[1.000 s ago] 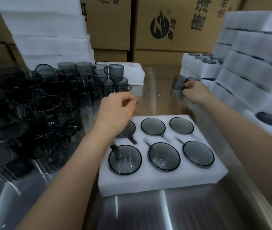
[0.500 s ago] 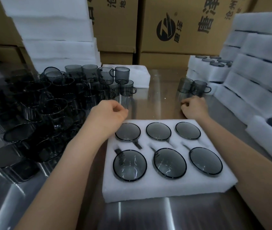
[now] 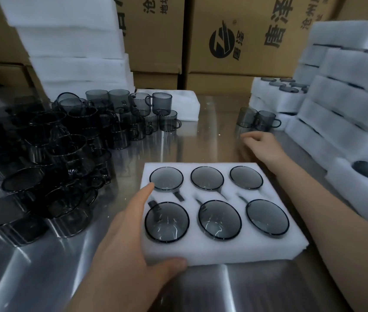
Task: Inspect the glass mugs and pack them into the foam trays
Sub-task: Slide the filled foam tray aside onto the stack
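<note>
A white foam tray [image 3: 223,253] lies on the steel table [image 3: 203,136] in front of me. Six grey glass mugs [image 3: 167,221] sit in its pockets, rims up. My left hand [image 3: 131,244] grips the tray's near left corner: the thumb presses the front edge and the index finger lies on top beside the far left mug. My right hand [image 3: 261,147] rests loosely curled on the table behind the tray's far right corner and holds nothing. Two loose mugs [image 3: 266,120] stand just beyond it.
A dense heap of loose grey mugs [image 3: 66,154] fills the table's left side. Packed foam trays [image 3: 347,109] are stacked at the right, more foam [image 3: 70,52] at the back left. Cardboard boxes [image 3: 246,41] line the back. A foam piece [image 3: 185,104] lies mid-back.
My left hand dropped from above the far left mug to the tray's near left corner and took hold. My right hand let go of the two mugs and drew back.
</note>
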Demonstrator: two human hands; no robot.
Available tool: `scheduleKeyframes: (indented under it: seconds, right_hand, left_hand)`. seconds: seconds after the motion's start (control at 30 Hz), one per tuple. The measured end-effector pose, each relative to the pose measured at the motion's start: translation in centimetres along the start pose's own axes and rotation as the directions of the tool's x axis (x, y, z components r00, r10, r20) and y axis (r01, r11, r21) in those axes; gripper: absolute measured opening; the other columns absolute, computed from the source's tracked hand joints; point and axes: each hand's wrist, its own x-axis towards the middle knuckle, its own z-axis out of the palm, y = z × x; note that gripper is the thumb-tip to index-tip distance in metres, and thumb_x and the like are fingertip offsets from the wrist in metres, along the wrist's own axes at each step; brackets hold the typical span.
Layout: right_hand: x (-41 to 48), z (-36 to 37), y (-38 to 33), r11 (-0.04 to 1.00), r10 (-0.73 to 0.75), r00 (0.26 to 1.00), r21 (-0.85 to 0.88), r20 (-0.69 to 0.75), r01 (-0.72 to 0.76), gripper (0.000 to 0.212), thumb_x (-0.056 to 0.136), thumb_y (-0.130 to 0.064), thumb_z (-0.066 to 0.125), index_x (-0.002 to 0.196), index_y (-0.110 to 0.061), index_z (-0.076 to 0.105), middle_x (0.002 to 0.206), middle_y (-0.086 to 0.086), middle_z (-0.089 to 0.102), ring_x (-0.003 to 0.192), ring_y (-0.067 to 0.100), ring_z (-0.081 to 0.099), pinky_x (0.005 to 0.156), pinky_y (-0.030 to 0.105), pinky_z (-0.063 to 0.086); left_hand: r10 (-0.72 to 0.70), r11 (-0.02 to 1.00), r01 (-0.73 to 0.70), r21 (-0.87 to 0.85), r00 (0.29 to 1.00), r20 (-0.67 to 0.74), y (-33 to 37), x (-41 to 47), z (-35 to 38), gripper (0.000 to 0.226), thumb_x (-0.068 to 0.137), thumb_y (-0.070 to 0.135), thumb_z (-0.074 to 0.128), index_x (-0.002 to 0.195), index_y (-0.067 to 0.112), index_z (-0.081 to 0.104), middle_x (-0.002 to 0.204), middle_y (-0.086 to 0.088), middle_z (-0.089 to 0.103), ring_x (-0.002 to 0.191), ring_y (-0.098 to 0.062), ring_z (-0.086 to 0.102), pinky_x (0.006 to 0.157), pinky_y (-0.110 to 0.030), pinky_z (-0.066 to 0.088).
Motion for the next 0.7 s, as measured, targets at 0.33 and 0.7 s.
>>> scheduleKeyframes:
  seconds: [0.33,0.7]
  right_hand:
    - [-2.7,-6.1,-3.7,0.996,0.034,0.61,0.025,0.792,-0.088,0.054,0.085,-0.048,0.058,0.124,-0.011,0.066,0.121,0.009,0.07,0.114,0.026,0.066,0.098,0.04,0.051]
    - [-1.4,-8.7,-3.0,0.931,0.258,0.875,-0.347,0.409,-0.113,0.024,0.092,-0.041,0.065,0.087,-0.02,0.075,0.072,-0.001,0.075,0.065,0.021,0.068,0.062,0.032,0.056]
  left_hand:
    - [0.104,0.993,-0.099,0.058,0.991,-0.089,0.7,7.3,1.5,0.082,0.07,0.012,0.082,0.138,0.035,0.042,0.117,0.022,0.056,0.115,-0.005,0.052,0.083,-0.012,0.034]
    - [-0.17,0.931,0.089,-0.353,0.964,-0.204,3.6,12.1,8.5,0.025,0.088,0.021,0.051,0.112,0.018,0.044,0.12,-0.009,0.055,0.104,-0.036,0.061,0.091,-0.048,0.052]
